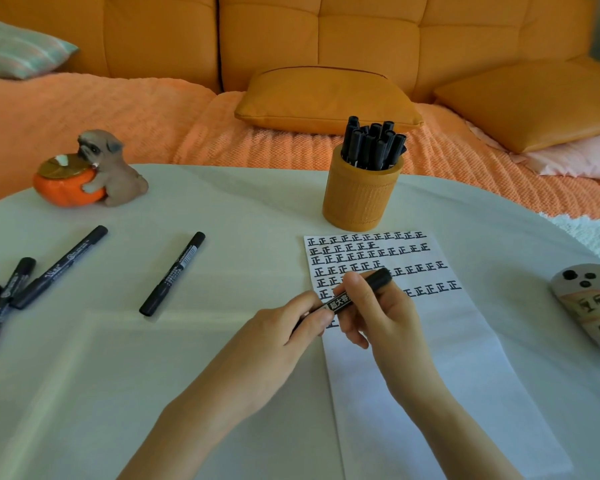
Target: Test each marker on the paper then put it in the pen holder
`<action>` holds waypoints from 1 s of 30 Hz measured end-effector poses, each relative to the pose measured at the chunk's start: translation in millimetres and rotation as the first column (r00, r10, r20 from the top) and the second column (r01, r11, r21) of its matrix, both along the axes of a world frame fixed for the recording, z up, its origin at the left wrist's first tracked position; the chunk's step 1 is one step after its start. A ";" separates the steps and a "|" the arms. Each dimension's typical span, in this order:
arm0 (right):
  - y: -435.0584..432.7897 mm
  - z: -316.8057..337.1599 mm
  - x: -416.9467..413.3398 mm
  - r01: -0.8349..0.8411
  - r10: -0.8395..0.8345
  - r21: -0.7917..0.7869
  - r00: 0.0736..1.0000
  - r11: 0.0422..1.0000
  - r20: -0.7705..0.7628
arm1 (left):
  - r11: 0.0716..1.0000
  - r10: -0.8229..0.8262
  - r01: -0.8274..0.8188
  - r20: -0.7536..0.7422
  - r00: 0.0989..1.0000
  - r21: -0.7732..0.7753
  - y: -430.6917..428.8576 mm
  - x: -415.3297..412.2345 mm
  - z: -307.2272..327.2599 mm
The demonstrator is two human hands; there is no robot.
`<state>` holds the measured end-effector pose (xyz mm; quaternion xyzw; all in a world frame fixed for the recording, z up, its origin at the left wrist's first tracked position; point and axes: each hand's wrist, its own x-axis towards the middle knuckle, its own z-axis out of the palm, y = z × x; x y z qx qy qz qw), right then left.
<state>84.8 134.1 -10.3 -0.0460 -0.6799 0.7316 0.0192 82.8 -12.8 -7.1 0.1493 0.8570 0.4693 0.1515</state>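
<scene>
Both hands hold one black marker [340, 302] level over the white paper [447, 344], which carries several rows of black characters. My left hand [291, 327] pinches the marker's near end and my right hand [374, 310] wraps the cap end. The orange pen holder [361, 195] stands just beyond the paper with several black markers [373, 143] upright in it. Two loose markers lie on the table to the left, one in the middle [172, 273] and one further left [61, 266]. More markers [0, 303] lie bunched at the left edge.
A dog figurine hugging an orange pot [90, 169] sits at the table's far left. A panda-faced object [589, 299] lies at the right edge. The round white table [153, 375] stands in front of an orange sofa with cushions [326, 98].
</scene>
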 end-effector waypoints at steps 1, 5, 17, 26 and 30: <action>0.1 0.6 0.0 0.001 -0.001 -0.007 1.000 1.000 0.003 | 1.000 0.002 -0.002 -0.013 1.000 -0.001 0.3 0.2 -0.1; 1.6 0.7 0.7 0.005 -0.005 -0.018 1.000 1.000 0.021 | 1.000 0.012 -0.012 -0.037 0.999 0.012 1.7 0.6 1.8; 5.3 1.9 2.5 -0.004 0.005 -0.044 1.000 0.999 0.021 | 0.995 0.014 -0.015 0.015 1.000 0.099 2.4 0.3 4.4; 11.0 -2.0 2.1 -0.032 0.035 -0.104 0.999 0.994 0.031 | 0.995 0.006 -0.007 0.011 1.000 0.099 5.5 3.0 5.3; 11.9 -4.6 0.3 -0.096 0.100 -0.059 0.993 0.994 0.056 | 0.997 0.000 -0.002 0.020 1.000 0.082 7.3 3.1 3.0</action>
